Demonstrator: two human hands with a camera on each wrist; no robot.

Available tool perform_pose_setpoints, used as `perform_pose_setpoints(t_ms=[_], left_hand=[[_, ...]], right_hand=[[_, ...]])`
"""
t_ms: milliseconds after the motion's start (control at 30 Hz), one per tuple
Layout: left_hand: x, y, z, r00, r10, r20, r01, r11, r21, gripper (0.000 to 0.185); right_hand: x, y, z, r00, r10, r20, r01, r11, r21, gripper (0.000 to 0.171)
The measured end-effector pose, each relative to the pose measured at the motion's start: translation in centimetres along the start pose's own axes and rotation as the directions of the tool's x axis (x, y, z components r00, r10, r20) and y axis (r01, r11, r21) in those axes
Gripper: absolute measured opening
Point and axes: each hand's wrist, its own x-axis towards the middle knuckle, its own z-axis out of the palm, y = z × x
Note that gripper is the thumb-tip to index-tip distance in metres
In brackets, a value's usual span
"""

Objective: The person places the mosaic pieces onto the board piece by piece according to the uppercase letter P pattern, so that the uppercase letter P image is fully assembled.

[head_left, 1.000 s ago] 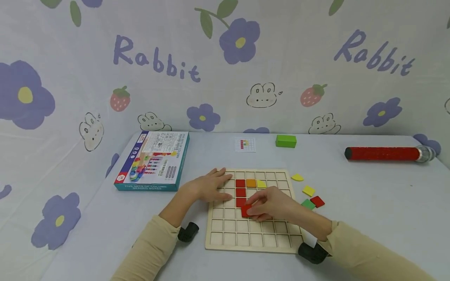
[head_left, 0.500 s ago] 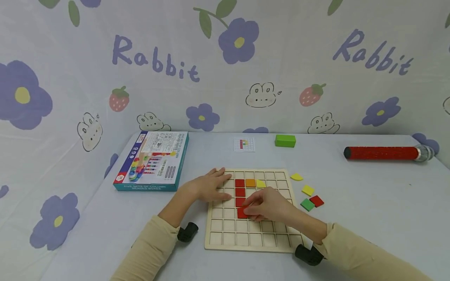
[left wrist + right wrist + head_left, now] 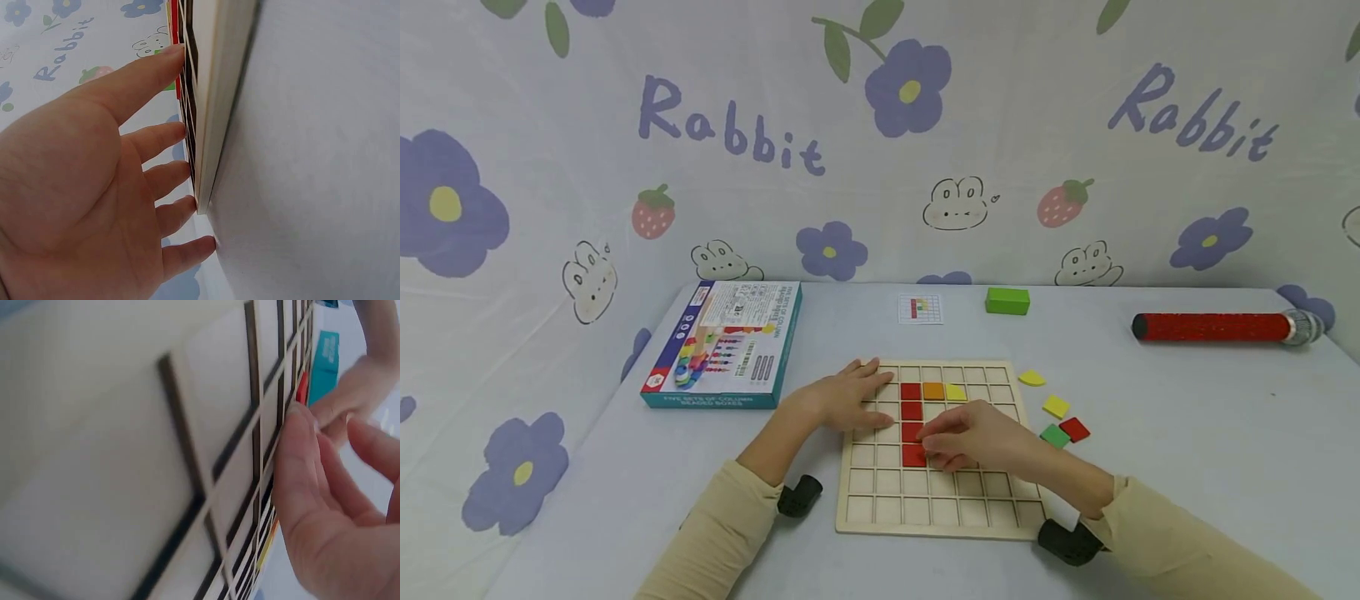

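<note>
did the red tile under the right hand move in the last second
Yes. The red tile slid slightly left and now lies flat in its cell of the wooden grid board, directly below the red column, with the right hand touching it.

Head view high over the grid board; both wrist views grazing it close.

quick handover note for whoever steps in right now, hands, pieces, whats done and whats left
Left hand: flat, fingers straight, pressing the grid board's left edge.
Right hand: fingertips on the lowest red tile, which sits in its cell.
Done: four red tiles in one column; orange tile and yellow piece beside the top one.
Left: loose pieces right of the board: yellow curved piece, yellow square, green tile, red tile. Pattern card lies behind the board.
</note>
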Motion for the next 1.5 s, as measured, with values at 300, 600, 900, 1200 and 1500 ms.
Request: perform_pose_setpoints(t_ms=[300,600,900,1200,1500], left_hand=[[-0.2,0.3,-0.1,1.000,0.007,-0.009,-0.007,1.000,0.003,0.072],[-0.2,0.3,-0.2,1.000,0.022,-0.006,-0.022,1.000,0.000,0.072],[-0.2,0.2,-0.2,1.000,0.015,-0.002,-0.015,1.000,-0.004,0.072],[0.0,-0.1,0.0,1.000,0.015,-0.002,-0.015,1.000,-0.004,0.072],[0.0,-0.1,0.1,1.000,0.009,-0.006,-0.009,1.000,-0.004,0.072]], right_hand=[[-1.3,1.6,-3.4,0.997,0.009,0.073,-0.017,0.993,0.113,0.045],[-3.1,3.2,-7.5,0.999,-0.029,0.027,0.023,0.979,0.201,0.057],[-4.4,4.8,-11.1,0.998,-0.009,-0.065,0.021,0.984,0.178,0.060],[-4.7,6.2,-12.7,0.992,-0.023,-0.124,0.038,0.991,0.128,0.061],[-4.2,7.0,-13.2,0.984,-0.009,-0.176,0.010,1.000,0.001,0.061]])
